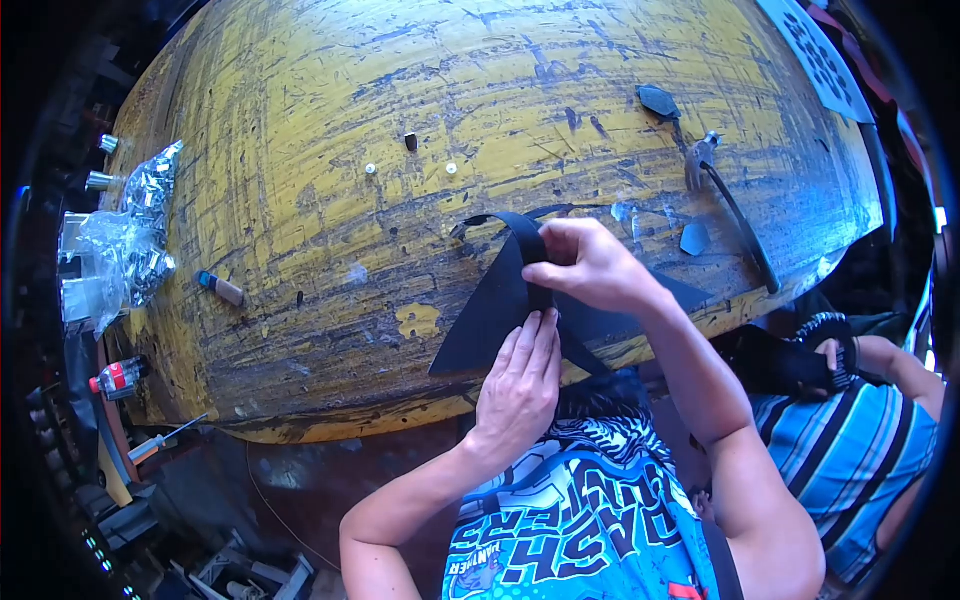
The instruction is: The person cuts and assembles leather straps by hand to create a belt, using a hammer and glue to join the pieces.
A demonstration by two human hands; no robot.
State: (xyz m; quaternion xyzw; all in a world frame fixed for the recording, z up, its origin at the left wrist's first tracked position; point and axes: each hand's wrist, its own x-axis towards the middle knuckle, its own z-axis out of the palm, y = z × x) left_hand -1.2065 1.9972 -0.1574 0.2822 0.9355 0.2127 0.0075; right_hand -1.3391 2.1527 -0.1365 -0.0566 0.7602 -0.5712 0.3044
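A black sheet (478,322) with pointed corners lies at the near edge of the worktable (330,210). On it a black strap (536,252) curves up and arches over to the left. My right hand (590,268) pinches this strap between thumb and fingers. Just below, my left hand (522,375) lies flat with its fingers stretched out and together, the tips against the strap's lower end. Part of the sheet is hidden under my hands and right forearm.
To the right lies a hammer (740,215), near dark flat pieces (657,101). Metal parts in a plastic bag (140,240), a bottle (118,379) and a screwdriver (165,438) are at the left. Another person (845,440) sits at the right.
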